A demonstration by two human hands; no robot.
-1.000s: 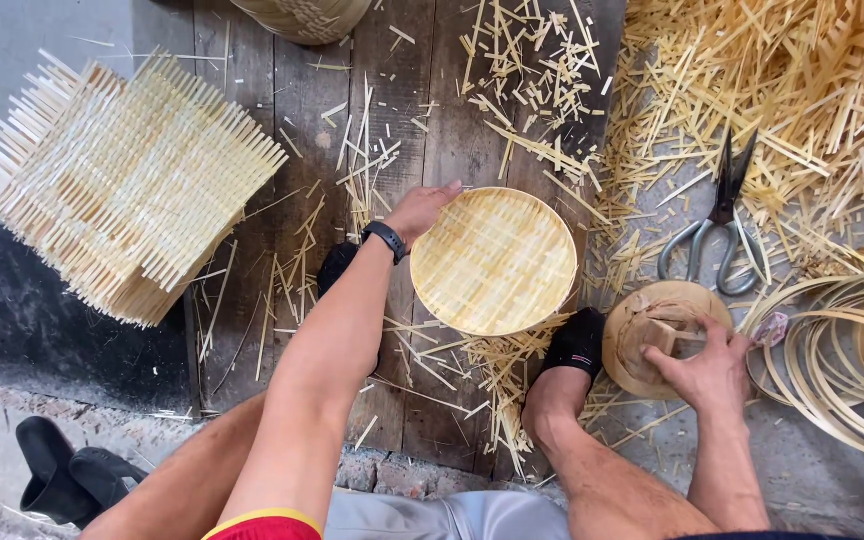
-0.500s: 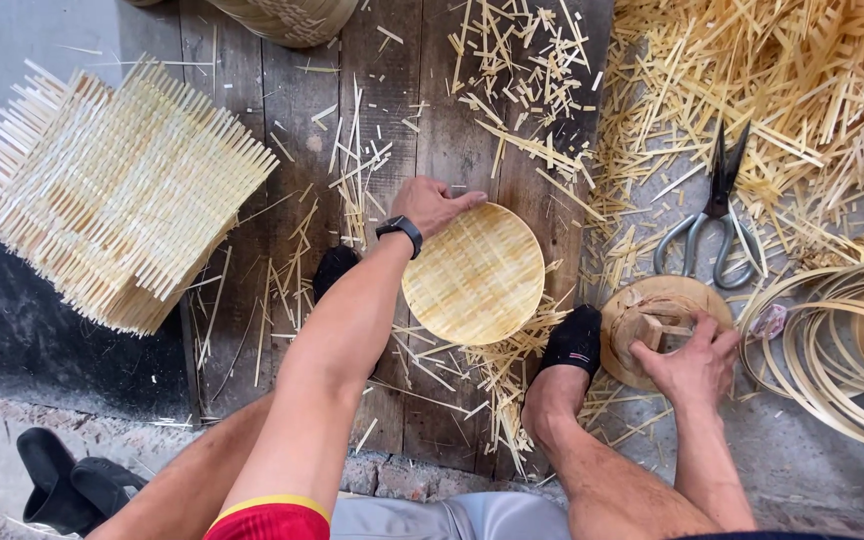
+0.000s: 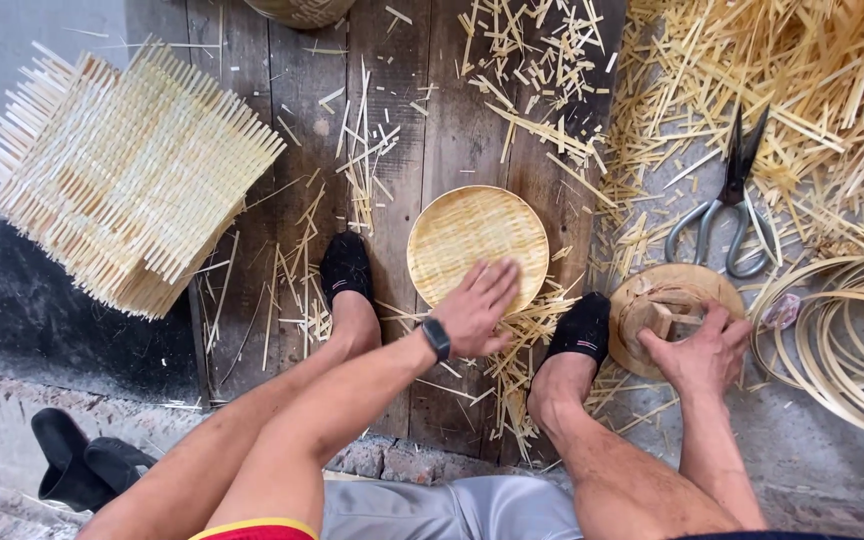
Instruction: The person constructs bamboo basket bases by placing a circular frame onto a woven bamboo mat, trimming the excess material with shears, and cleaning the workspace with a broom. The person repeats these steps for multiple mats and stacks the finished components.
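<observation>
A round woven bamboo tray [image 3: 472, 240] lies flat on the dark wooden boards between my two feet in black socks. My left hand [image 3: 477, 308], with a dark watch at the wrist, rests flat with spread fingers on the tray's near edge. My right hand [image 3: 702, 350] grips the wooden handle block of a round wooden form [image 3: 642, 305] that sits on the ground to the right of my right foot.
A stack of square woven bamboo mats [image 3: 122, 170] lies at the left. Large scissors [image 3: 727, 200] rest among heaps of bamboo offcuts [image 3: 792, 90] at the right. Coiled bamboo hoops [image 3: 852, 340] sit at the far right. Black shoes [image 3: 77, 455] stand at the lower left.
The round tray came down from a lifted, tilted hold to lie flat on the boards. My left hand slid from its far edge to its near edge. The right hand stayed on the wooden form.
</observation>
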